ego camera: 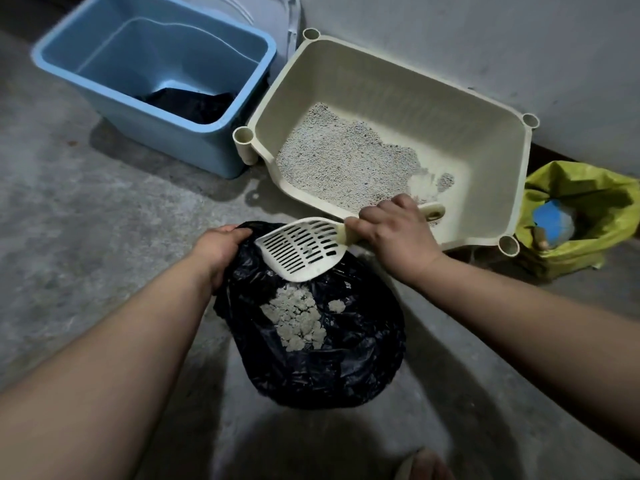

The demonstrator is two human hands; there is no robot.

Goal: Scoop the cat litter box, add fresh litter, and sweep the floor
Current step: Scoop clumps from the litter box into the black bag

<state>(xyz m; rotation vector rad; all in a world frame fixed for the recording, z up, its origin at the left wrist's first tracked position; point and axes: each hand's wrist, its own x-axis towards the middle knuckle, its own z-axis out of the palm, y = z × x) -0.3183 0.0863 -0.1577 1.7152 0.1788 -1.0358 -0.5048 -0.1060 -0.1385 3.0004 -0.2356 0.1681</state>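
A cream litter box (491,188) stands against the wall, with grey litter (343,157) covering its left half and bare floor on its right. My right hand (394,230) grips the handle of a white slotted scoop (301,251), whose empty blade hangs over a black plastic bag (346,362). Clumps of used litter (298,318) lie inside the bag. My left hand (218,247) holds the bag's upper left edge, keeping its mouth open on the concrete floor.
A blue plastic bin (104,95) with a dark bag inside stands left of the litter box. A yellow-green bag (595,202) holding a blue object sits at the right by the wall. Grey concrete floor (86,237) spreads to the left.
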